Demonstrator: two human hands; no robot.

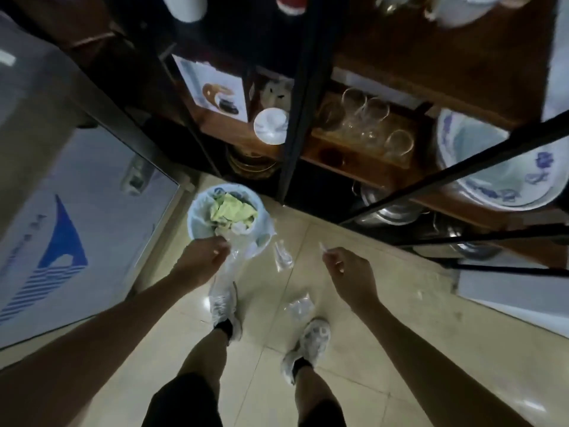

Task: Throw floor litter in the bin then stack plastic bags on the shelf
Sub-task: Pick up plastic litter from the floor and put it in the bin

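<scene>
A small round bin (197, 211) with a pale blue liner stands on the floor by the shelf, filled with yellow-green paper and other litter. My left hand (201, 257) hangs at the bin's near rim, shut on a clear plastic bag (229, 266) that droops below it. To the right, my right hand (345, 268) pinches a small white scrap (323, 247) between thumb and finger. Two more clear plastic bags lie on the tiles: one (281, 257) between my hands, another (300, 308) near my right shoe.
A dark metal-framed shelf unit (295, 118) rises ahead, holding glasses (366, 124), a printed box, a white lid and a blue-patterned bowl (498, 167). A large white appliance with a blue logo (61, 229) stands at the left. My shoes rest on beige tiles.
</scene>
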